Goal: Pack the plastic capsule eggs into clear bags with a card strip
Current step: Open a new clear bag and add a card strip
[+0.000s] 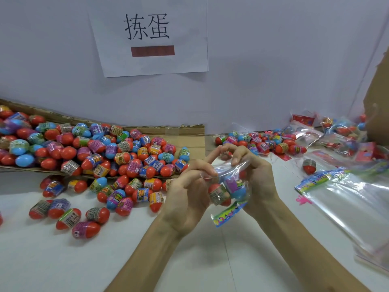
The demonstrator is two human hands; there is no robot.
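Left grip (189,192), right grip (255,171) pinch bag (230,167) top; eggs (219,193) below.

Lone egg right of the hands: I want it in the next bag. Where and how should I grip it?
Pinch the egg across its banded half, from above, with the right hand once it frees the bag. It lies alone on the table, sides clear, and the red end tapers, so it may slip.
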